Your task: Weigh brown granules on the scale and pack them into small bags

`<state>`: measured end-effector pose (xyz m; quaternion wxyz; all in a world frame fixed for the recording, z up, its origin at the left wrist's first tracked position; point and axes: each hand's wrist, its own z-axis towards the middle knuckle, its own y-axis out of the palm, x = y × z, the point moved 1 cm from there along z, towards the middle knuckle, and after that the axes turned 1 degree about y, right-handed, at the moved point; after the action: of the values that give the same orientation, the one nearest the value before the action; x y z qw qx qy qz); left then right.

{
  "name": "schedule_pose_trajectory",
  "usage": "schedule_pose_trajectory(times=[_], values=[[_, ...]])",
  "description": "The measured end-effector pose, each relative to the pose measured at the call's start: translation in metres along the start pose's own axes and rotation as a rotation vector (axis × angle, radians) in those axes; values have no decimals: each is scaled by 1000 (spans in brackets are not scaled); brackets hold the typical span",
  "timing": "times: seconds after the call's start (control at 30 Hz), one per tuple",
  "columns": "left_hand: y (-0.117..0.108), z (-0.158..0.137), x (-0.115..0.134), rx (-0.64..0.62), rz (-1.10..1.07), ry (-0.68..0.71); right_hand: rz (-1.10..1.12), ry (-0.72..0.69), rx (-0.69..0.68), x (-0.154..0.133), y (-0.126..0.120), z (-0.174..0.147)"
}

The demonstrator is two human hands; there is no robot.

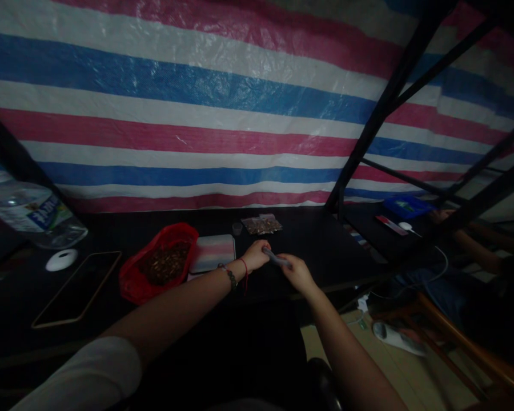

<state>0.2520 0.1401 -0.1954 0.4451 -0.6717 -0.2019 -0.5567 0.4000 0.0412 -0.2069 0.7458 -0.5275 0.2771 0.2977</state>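
Observation:
My left hand [256, 255] and my right hand [297, 272] meet over the dark table [317, 240], both gripping a thin grey pen-like tool [276, 258] that runs between them. The left wrist wears a bead bracelet and a red string. Just left of the hands lies a pale striped pad [213, 253]. A red plastic bag [163, 268] filled with small dark brown pieces sits beside it. Behind the hands rests a clear packet [261, 225] of small brown parts, with a tiny clear cup [237, 229] next to it.
A phone [77, 288], a white round object [61, 260] and a water bottle [29, 214] occupy the left side. A striped tarp [223, 114] forms the back wall. Black frame bars [381, 114] rise at right, where another person's arm [475, 251] rests near a blue tray [406, 205].

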Motion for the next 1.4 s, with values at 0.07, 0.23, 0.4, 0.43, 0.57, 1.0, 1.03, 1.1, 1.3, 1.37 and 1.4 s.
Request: schedule_pose_trajectory(times=[0.07, 0.23, 0.4, 0.43, 0.57, 1.0, 1.03, 1.1, 1.3, 1.37, 1.4], values=[[-1, 0, 3, -4, -22, 0, 44, 11, 10, 1, -3, -1], [-9, -4, 10, -36, -86, 33, 306, 159, 73, 2, -6, -2], [-13, -13, 10, -115, -193, 151, 610, 282, 49, -13, 0, -3], [-14, -14, 9, -96, -177, 167, 642, 290, 24, -17, 1, -3], [-22, -20, 7, -78, -174, 200, 711, 354, -24, -26, -3, -6], [-29, -34, 12, -24, -46, 214, 663, 276, 55, -46, 4, -9], [-27, -36, 12, -32, -41, 216, 634, 259, 53, -46, 6, -10], [-24, -39, 12, -53, -66, 227, 609, 249, 71, -47, 9, -11], [-21, -44, 15, -152, -117, 210, 604, 232, 20, -46, 12, -15], [-22, -44, 17, -123, -174, 180, 603, 242, 55, -43, 9, -15], [-23, -44, 18, -112, -223, 160, 598, 246, 82, -41, 6, -15]])
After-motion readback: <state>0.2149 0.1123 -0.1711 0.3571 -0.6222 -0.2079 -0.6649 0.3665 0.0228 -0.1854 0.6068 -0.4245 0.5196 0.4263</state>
